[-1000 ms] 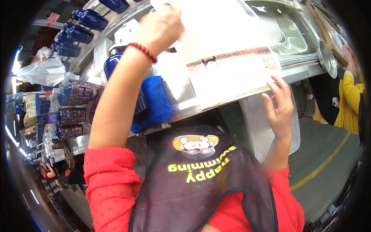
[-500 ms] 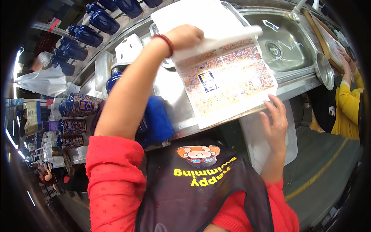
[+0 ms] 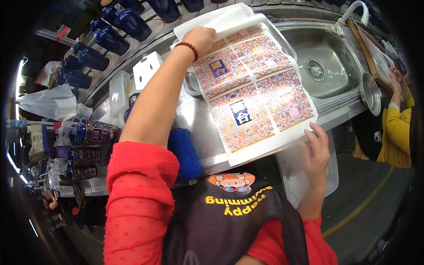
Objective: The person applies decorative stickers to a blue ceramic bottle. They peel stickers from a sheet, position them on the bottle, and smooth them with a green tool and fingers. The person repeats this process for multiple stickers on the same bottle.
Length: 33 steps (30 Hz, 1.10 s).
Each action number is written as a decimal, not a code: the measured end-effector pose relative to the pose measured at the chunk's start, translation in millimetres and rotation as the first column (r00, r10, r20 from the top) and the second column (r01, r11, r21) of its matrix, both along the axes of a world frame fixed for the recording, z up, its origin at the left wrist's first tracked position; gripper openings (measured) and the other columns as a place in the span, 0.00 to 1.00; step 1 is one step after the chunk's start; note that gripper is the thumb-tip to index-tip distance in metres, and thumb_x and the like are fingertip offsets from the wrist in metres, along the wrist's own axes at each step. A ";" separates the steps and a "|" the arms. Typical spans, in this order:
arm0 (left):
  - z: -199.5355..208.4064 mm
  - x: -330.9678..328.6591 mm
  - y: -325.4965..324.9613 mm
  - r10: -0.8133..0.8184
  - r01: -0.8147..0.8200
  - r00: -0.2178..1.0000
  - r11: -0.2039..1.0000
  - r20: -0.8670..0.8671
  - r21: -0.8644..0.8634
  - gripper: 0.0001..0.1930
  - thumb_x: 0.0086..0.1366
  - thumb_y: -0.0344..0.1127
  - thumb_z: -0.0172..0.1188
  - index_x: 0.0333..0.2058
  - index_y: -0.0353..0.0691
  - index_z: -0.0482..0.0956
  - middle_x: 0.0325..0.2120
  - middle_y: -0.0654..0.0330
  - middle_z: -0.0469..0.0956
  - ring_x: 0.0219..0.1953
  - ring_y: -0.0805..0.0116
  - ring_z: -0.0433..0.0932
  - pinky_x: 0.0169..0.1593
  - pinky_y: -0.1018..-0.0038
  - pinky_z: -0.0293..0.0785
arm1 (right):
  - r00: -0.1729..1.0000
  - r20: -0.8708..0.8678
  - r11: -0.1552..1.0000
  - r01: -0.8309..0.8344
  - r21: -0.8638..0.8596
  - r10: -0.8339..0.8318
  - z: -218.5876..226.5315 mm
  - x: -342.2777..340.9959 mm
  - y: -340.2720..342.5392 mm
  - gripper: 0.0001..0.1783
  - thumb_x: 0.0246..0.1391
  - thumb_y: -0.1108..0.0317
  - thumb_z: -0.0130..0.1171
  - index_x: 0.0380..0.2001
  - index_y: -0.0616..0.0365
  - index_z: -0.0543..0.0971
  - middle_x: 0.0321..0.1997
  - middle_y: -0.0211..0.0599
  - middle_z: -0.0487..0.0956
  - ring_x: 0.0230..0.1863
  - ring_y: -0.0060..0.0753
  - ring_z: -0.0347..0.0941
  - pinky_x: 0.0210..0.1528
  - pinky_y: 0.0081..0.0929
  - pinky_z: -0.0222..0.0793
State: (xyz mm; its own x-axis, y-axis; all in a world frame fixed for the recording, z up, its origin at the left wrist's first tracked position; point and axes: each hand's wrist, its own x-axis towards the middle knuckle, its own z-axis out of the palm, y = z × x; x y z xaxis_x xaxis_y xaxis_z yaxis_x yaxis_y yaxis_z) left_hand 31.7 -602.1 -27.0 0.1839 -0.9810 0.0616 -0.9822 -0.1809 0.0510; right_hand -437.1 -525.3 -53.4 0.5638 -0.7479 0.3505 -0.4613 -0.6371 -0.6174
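A floral printed sheet (image 3: 269, 104) with blue label panels lies over a metal tray at the sink counter, its near edge reaching the counter's front. My left hand (image 3: 199, 40) is closed at the sheet's far left side, gripping a thin white cover sheet (image 3: 229, 22) that is rolled back across the far end. My right hand (image 3: 316, 150) hovers by the print's near right corner, fingers apart and holding nothing. Whether its fingertips touch the paper I cannot tell.
A steel sink (image 3: 324, 55) with a tap (image 3: 355, 13) adjoins on the right, a metal lid (image 3: 370, 93) at its edge. A blue cloth (image 3: 183, 152) lies at the counter's left front. Dark blue bottles (image 3: 132, 24) stand far left. A co-worker in a yellow sleeve (image 3: 397, 126) works at right.
My left hand has drawn the white cover sheet farther back, uncovering much more of the floral print. My right hand has shifted slightly down and stays near the corner.
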 end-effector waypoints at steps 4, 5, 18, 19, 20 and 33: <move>60.9 32.3 1.3 -0.065 0.081 0.996 0.944 0.061 -0.320 0.12 0.67 0.33 0.54 0.44 0.43 0.84 0.37 0.46 0.84 0.41 0.47 0.83 0.45 0.57 0.79 | 1.000 -0.005 1.000 -0.009 0.008 0.009 -0.7 1.8 -1.5 0.18 0.57 0.74 0.64 0.51 0.62 0.80 0.61 0.49 0.75 0.62 0.55 0.71 0.62 0.44 0.68; 73.8 37.0 2.0 -0.095 0.158 0.980 0.900 0.172 -0.406 0.11 0.68 0.33 0.54 0.45 0.43 0.84 0.34 0.47 0.84 0.37 0.48 0.84 0.43 0.59 0.79 | 1.000 0.004 1.000 -0.020 0.015 0.020 -1.3 4.4 -2.0 0.18 0.57 0.74 0.64 0.51 0.62 0.80 0.61 0.49 0.75 0.62 0.55 0.71 0.62 0.44 0.68; 126.4 22.3 55.4 -0.078 -0.004 0.991 0.796 -0.110 -0.605 0.11 0.67 0.34 0.54 0.38 0.32 0.82 0.32 0.42 0.83 0.36 0.45 0.83 0.41 0.59 0.76 | 0.929 0.311 0.929 -0.281 0.240 0.201 14.6 55.6 8.1 0.18 0.60 0.74 0.63 0.54 0.63 0.80 0.60 0.47 0.78 0.60 0.42 0.75 0.60 0.34 0.70; 123.3 13.1 58.0 -0.094 -0.043 0.978 0.779 -0.184 -0.626 0.11 0.67 0.33 0.54 0.39 0.32 0.82 0.32 0.42 0.83 0.36 0.47 0.83 0.41 0.60 0.76 | 0.909 0.354 0.923 -0.310 0.227 0.219 12.7 60.6 9.2 0.18 0.60 0.74 0.63 0.54 0.63 0.79 0.60 0.47 0.78 0.61 0.42 0.75 0.60 0.33 0.69; 122.1 5.9 60.7 -0.058 -0.098 0.966 0.820 -0.252 -0.564 0.11 0.68 0.32 0.53 0.40 0.32 0.82 0.32 0.43 0.83 0.36 0.51 0.83 0.42 0.64 0.77 | 0.898 0.379 0.917 -0.326 0.231 0.223 10.3 65.0 10.4 0.19 0.60 0.74 0.63 0.54 0.64 0.79 0.60 0.47 0.78 0.61 0.42 0.75 0.61 0.32 0.69; 83.8 -104.6 79.8 -0.295 0.083 0.947 0.610 -0.128 -0.788 0.10 0.71 0.32 0.57 0.47 0.42 0.84 0.32 0.49 0.84 0.32 0.54 0.85 0.37 0.68 0.80 | 0.707 0.706 0.611 -0.540 0.578 -0.044 -2.9 55.7 27.1 0.35 0.65 0.70 0.58 0.73 0.61 0.60 0.62 0.43 0.76 0.38 0.20 0.73 0.45 0.20 0.72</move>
